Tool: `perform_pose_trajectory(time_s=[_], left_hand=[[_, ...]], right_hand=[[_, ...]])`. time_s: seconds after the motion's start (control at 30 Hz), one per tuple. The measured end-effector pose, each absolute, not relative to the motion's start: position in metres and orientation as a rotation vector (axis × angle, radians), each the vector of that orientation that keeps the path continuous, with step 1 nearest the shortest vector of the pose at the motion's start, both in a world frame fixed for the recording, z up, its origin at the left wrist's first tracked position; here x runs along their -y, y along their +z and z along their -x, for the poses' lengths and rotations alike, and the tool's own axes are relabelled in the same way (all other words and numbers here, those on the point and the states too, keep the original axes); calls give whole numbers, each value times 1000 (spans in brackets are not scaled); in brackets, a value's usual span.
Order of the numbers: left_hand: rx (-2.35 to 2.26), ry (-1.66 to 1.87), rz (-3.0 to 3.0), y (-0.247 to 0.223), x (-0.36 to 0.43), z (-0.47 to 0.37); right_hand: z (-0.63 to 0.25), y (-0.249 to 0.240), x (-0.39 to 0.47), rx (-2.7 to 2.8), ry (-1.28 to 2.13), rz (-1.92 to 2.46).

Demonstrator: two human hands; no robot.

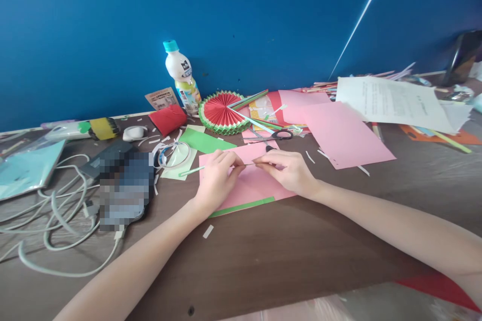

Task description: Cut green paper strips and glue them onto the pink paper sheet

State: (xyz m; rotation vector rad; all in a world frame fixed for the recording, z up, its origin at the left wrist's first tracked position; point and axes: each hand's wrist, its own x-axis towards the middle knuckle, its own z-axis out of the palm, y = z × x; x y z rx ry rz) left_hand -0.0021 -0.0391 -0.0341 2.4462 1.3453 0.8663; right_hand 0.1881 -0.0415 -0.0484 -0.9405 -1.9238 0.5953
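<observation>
Between my left hand (218, 175) and my right hand (286, 170), the fingertips of both pinch a thin paper strip (249, 164), seen nearly edge-on. From the left side of my left hand a narrow light green length (191, 171) sticks out; whether it belongs to the same strip is hidden by the fingers. Both hands are over a pink paper sheet (256, 185) with a green strip (244, 205) along its near edge. Just beyond my right hand lie dark-handled scissors (280, 135).
A red-and-green pleated paper fan (224, 113) and a drink bottle (183, 77) stand by the blue wall. At left are a phone (130, 190) and white cables (52, 210). Pink paper (350, 135) and a printed sheet (391, 103) lie at right. Paper scraps are scattered around.
</observation>
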Motion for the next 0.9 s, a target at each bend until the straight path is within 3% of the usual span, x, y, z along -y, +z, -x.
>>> perform_pose_trajectory(time_s=[0.2,0.47,0.9], left_hand=[[-1304,1079,-2903,-41,38,7],[-1226,1211,-3077,-43,37,8],[-1238,1012,-1661,-37,33,7]], right_hand=[[-189,-44,42,1782,1014,1071],[-188,-44,41,1838,1113,1000],[-189,-49,40,1844,943,1094]])
